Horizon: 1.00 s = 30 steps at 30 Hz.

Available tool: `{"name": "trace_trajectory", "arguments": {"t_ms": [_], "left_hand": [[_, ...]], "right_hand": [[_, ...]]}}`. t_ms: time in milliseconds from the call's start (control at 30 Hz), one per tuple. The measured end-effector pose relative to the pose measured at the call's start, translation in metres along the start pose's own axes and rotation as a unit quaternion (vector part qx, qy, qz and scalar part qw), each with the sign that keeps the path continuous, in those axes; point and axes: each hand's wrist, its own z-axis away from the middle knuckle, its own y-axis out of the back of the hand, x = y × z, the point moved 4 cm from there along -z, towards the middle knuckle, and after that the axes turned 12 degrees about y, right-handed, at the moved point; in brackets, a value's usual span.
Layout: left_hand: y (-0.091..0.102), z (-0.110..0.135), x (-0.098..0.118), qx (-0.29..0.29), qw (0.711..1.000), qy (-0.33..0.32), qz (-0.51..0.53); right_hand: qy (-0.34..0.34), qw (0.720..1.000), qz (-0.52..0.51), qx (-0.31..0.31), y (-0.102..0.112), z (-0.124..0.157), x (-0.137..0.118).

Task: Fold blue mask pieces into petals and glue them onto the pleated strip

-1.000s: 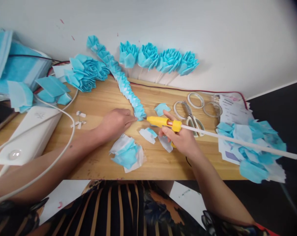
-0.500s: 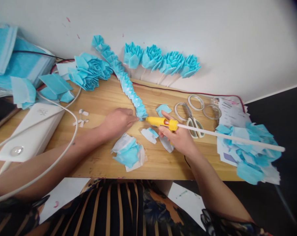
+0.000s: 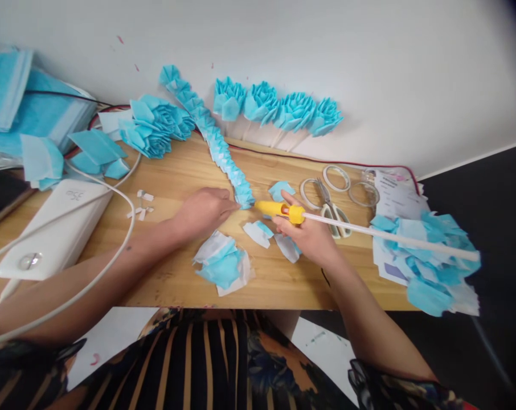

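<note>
right hand wrapped round the yellow glue gun, nozzle aimed left at the near end of the blue folded strip; touching or just beside, can't tell. left hand bunched, fingertips at that same end from the strip's other side (can't tell from where i stand if it's a real pinch). strip's long axis runs away from the person, slanting left to the wall. both hands similarly near. scissors right of strip, crumpled scraps nearside of it.
</note>
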Motion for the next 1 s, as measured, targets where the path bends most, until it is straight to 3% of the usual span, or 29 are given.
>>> {"name": "trace_trajectory", "arguments": {"t_ms": [167, 300, 400, 533, 633, 700, 800, 900, 967, 1000], "left_hand": [[-0.002, 0.0, 0.002, -0.015, 0.998, -0.002, -0.058], [-0.002, 0.0, 0.002, 0.005, 0.998, -0.009, -0.063], [-0.002, 0.0, 0.001, 0.002, 0.999, -0.01, -0.053], [-0.002, 0.0, 0.001, -0.01, 0.998, -0.004, -0.059], [0.0, 0.0, 0.002, -0.01, 0.997, -0.009, -0.07], [0.001, 0.0, 0.003, -0.013, 0.997, -0.007, -0.072], [0.001, 0.0, 0.002, -0.03, 0.997, -0.002, -0.074], [0.001, -0.001, 0.001, -0.034, 0.997, -0.007, -0.071], [0.0, -0.001, 0.0, -0.032, 0.996, -0.02, -0.075], [0.0, -0.001, 0.0, -0.03, 0.996, -0.026, -0.078]], "right_hand": [[0.079, 0.979, 0.18, -0.045, 0.015, 0.004, -0.014], [0.14, 0.954, 0.265, -0.006, 0.054, 0.018, -0.015], [0.101, 0.92, 0.374, 0.064, 0.096, 0.036, 0.012], [0.031, 0.863, 0.495, 0.098, 0.139, 0.062, 0.075], [0.027, 0.861, 0.506, 0.04, 0.149, 0.076, 0.114], [0.03, 0.874, 0.485, -0.009, 0.149, 0.082, 0.12], [0.058, 0.895, 0.443, 0.002, 0.148, 0.082, 0.088], [0.076, 0.917, 0.376, 0.108, 0.137, 0.067, 0.035], [0.075, 0.945, 0.302, 0.097, 0.113, 0.048, 0.01], [0.078, 0.957, 0.272, 0.062, 0.096, 0.037, 0.003]]}}
